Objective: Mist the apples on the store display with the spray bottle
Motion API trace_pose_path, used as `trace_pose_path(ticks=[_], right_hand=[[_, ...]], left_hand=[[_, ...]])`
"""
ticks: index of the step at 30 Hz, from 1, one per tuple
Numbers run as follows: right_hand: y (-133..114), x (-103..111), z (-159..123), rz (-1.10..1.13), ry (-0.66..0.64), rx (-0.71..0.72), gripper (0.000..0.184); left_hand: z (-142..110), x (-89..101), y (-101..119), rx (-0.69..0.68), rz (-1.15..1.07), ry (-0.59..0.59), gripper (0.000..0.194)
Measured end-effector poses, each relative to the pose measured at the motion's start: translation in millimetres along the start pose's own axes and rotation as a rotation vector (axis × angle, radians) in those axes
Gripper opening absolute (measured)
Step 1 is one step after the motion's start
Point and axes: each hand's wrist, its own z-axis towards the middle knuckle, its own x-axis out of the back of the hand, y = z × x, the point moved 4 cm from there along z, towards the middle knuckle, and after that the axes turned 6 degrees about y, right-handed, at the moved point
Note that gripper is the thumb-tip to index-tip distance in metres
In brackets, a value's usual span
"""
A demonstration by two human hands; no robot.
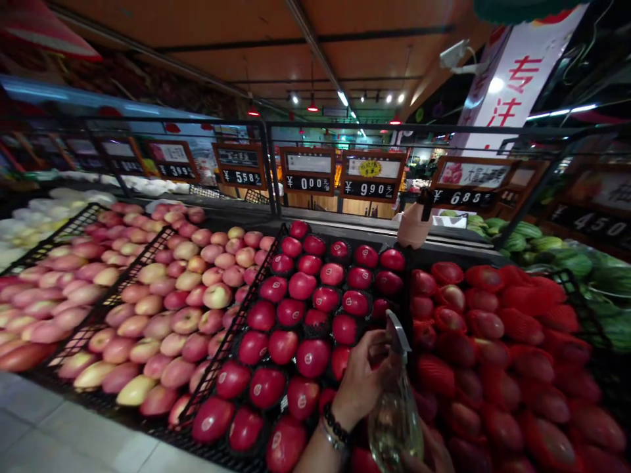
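A clear spray bottle (393,424) with pale yellowish liquid in it and a light grey spray head (397,334) is held upright, slightly tilted, over the dark red apples (313,358). My left hand (363,373), wearing a dark beaded bracelet (336,426), has its fingers closed at the bottle's spray head. Around the lower part of the bottle is my right hand (430,453), partly cut off by the bottom edge. The apples beneath carry small round stickers and sit in dark cups.
Paler apples (185,322) fill black crates to the left. Red-netted fruit (497,348) lies to the right, with watermelons (572,256) beyond. A pinkish container (414,226) stands on the back ledge, below a rail with price signs (372,176).
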Motion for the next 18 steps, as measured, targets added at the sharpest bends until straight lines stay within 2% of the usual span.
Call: trace_pose_path(ticks=[2, 4, 8, 10, 13, 15, 18], right_hand=[[-20.0, -5.7, 10.4, -0.023, -0.006, 0.047, 0.04], [-45.9, -10.0, 33.4, -0.045, -0.001, 0.088, 0.04], [-112.2, -11.5, 119.1, -0.072, 0.042, 0.161, 0.06], [-148.1, -8.6, 169.2, -0.073, 0.068, 0.188, 0.052], [-196.5, -2.1, 233.0, -0.074, 0.095, 0.216, 0.056], [-221.1, 1.8, 263.2, -0.075, 0.105, 0.223, 0.057], [-243.4, 4.6, 290.7, -0.074, 0.108, 0.219, 0.056]], left_hand=[[1.6, 2.1, 11.7, -0.05, 0.025, -0.013, 0.061], [2.3, 4.2, 23.0, -0.08, 0.102, -0.019, 0.065], [-1.9, 9.6, 35.5, -0.123, 0.244, 0.046, 0.052], [-6.7, 11.6, 34.9, -0.123, 0.247, 0.083, 0.053], [-14.6, 14.2, 31.0, -0.099, 0.203, 0.094, 0.051], [-18.6, 15.9, 29.9, -0.081, 0.145, 0.043, 0.051], [-23.0, 22.5, 29.4, -0.057, 0.147, -0.02, 0.061]])
